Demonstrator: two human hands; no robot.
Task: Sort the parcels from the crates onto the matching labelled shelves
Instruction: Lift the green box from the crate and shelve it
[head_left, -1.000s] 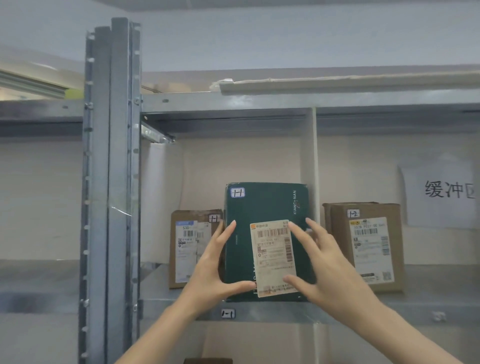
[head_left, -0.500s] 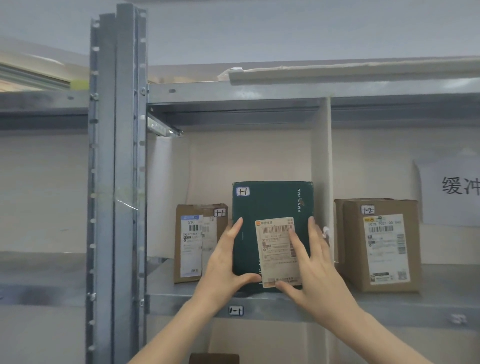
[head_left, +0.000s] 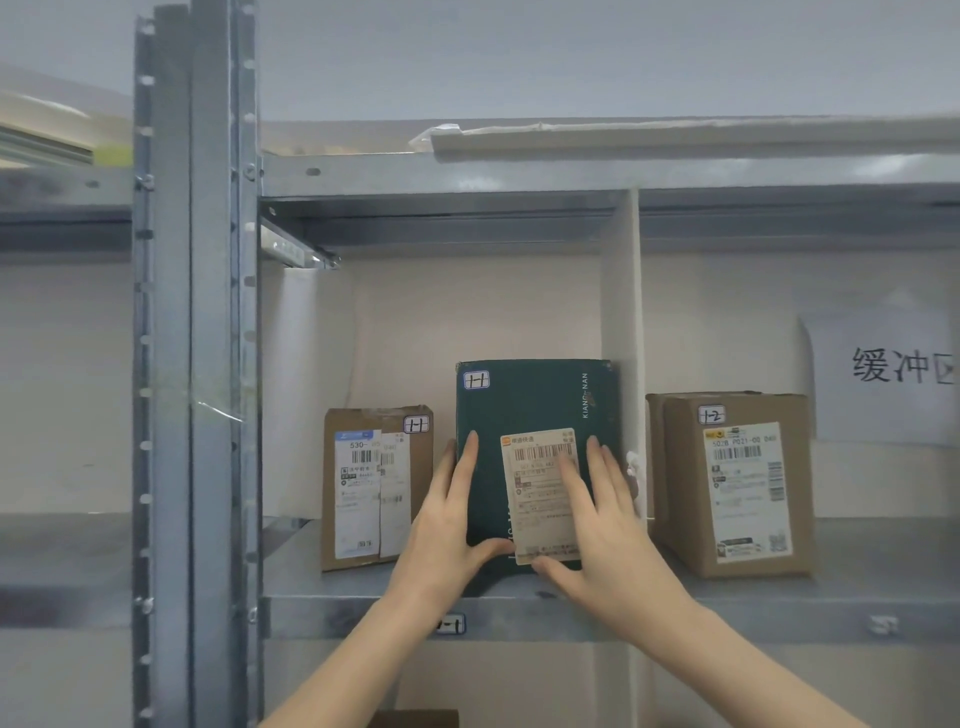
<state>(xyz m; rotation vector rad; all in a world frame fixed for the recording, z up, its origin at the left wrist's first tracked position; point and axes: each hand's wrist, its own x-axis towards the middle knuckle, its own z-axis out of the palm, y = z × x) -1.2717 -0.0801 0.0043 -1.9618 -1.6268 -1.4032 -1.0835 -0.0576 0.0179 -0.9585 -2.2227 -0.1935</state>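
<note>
Left hand (head_left: 457, 525) and right hand (head_left: 597, 530) press flat, fingers straight, on the green parcel (head_left: 535, 400) (tagged 1-1); it stands on the shelf (head_left: 363, 605).

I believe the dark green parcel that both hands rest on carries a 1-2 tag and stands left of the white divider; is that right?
Not quite: the head view shows the tag on the dark green parcel reads 1-1, not 1-2. The left hand and right hand do rest on it, left of the white divider.
</note>
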